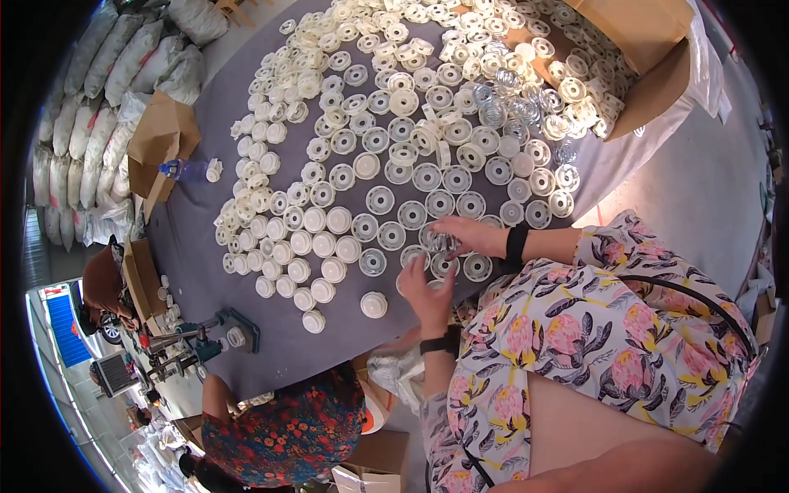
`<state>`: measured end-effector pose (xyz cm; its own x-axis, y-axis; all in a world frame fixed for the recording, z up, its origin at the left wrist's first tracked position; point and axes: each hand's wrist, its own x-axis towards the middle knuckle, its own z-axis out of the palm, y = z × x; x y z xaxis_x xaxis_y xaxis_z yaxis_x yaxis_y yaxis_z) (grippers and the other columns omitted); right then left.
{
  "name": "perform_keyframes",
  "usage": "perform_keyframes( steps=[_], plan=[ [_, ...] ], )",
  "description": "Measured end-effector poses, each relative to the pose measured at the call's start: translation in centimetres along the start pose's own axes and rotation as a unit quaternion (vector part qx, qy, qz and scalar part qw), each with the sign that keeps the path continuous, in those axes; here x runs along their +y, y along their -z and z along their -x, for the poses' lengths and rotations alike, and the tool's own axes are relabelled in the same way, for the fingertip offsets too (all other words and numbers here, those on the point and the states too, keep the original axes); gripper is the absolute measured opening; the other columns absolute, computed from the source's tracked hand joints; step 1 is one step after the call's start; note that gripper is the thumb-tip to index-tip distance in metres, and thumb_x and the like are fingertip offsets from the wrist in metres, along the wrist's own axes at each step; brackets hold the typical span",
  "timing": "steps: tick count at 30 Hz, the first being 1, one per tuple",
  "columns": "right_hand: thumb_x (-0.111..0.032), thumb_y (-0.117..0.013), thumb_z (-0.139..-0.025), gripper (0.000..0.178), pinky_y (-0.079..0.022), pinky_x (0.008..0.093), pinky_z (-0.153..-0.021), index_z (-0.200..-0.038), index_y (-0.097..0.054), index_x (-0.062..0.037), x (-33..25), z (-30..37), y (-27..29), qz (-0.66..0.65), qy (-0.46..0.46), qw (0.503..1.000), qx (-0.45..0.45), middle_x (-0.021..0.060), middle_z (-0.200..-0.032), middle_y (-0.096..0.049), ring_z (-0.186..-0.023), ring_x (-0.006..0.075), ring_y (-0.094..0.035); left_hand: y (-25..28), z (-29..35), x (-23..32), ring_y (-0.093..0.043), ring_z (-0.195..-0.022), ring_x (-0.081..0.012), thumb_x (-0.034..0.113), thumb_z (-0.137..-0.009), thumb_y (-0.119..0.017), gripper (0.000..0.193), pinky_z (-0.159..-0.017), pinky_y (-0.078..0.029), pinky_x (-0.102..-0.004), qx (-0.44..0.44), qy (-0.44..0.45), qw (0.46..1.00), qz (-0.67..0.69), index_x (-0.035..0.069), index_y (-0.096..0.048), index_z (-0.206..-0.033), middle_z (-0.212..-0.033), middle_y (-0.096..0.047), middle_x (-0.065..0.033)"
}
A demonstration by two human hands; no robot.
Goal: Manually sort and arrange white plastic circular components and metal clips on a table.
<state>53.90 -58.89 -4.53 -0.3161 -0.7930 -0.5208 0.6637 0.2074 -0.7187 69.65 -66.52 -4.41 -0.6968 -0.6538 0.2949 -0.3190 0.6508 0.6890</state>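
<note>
My right hand [470, 234] reaches in from the right, low over the rows of discs. Its fingers are closed around shiny wire coil springs [444, 243]; how many is hard to make out. Close below it, my left hand [429, 297] hovers over the near discs, thumb and fingers apart, with nothing visible between them. Round white plastic discs [392, 236] with ring-shaped centres lie flat in rows beside both hands. One disc [477, 266] sits just right of my left hand. Capped white round pieces [333, 269] stand grouped to the left.
More springs [519, 107] lie loose among the discs at the far right. A cardboard box [657, 82] spills white parts onto the grey cloth [246, 304]. A green hand press [242, 329] stands at the left edge, near a person in a flowered top [288, 427]. A bottle [185, 170] lies far left.
</note>
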Motion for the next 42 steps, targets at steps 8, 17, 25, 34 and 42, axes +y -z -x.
perform_keyframes(
  steps=[8,17,25,34,42],
  plan=[
    [-0.022,-0.060,-0.085,0.049,-0.053,0.0281,-0.070,-0.127,-0.044,-0.0029,-0.6,1.1,0.2,0.129,-0.004,0.983,-0.131,0.0071,-0.114,-0.054,-0.095,0.0128,-0.057,-0.7,-0.7,-0.8,-0.057,-0.080,-0.0099,0.008,-0.080,-0.069,0.037,-0.068,-0.045,-0.0220,-0.071,0.285,0.856,0.426,0.002,-0.054,-0.113,-0.093,-0.062,-0.0037],
    [-0.022,-0.065,-0.083,0.045,-0.054,0.0271,-0.068,-0.122,-0.051,-0.0026,-1.4,1.5,0.8,0.162,-0.004,0.981,-0.105,0.0076,-0.113,-0.056,-0.089,0.0121,-0.059,-0.7,-0.3,0.1,-0.056,-0.082,-0.0095,0.003,-0.080,-0.066,0.035,-0.070,-0.046,-0.0225,-0.046,0.230,0.856,0.461,0.002,-0.054,-0.113,-0.095,-0.059,-0.0031],
    [-0.024,-0.070,-0.079,0.052,-0.051,0.0259,-0.066,-0.123,-0.051,-0.0041,-1.7,1.5,0.9,0.284,0.038,0.952,-0.110,0.0085,-0.111,-0.058,-0.079,0.0129,-0.060,-0.3,-0.8,-0.1,-0.055,-0.072,-0.0098,0.014,-0.088,-0.058,0.026,-0.065,-0.046,-0.0223,-0.088,0.310,0.793,0.517,0.002,-0.057,-0.111,-0.087,-0.057,-0.0032],
    [-0.029,-0.069,-0.075,0.055,-0.048,0.0346,-0.079,-0.121,-0.051,-0.0037,-1.7,1.9,4.0,0.525,0.276,0.805,0.024,0.0147,-0.108,-0.059,-0.090,0.0276,-0.060,0.7,-3.9,-7.1,-0.054,-0.070,-0.0172,0.026,-0.081,-0.068,0.040,-0.065,-0.044,-0.0295,0.035,0.206,0.970,0.124,0.001,-0.057,-0.110,-0.081,-0.056,-0.0059],
    [-0.031,-0.069,-0.079,0.053,-0.049,0.0270,-0.065,-0.120,-0.051,-0.0023,-1.2,2.1,2.8,0.238,0.136,0.961,0.044,0.0097,-0.104,-0.060,-0.084,0.0170,-0.060,-0.8,-5.8,-2.6,-0.055,-0.086,-0.0221,0.015,-0.071,-0.074,0.055,-0.076,-0.046,-0.0325,-0.033,0.113,0.993,-0.001,0.001,-0.051,-0.120,-0.101,-0.054,-0.0134]
  ],
)
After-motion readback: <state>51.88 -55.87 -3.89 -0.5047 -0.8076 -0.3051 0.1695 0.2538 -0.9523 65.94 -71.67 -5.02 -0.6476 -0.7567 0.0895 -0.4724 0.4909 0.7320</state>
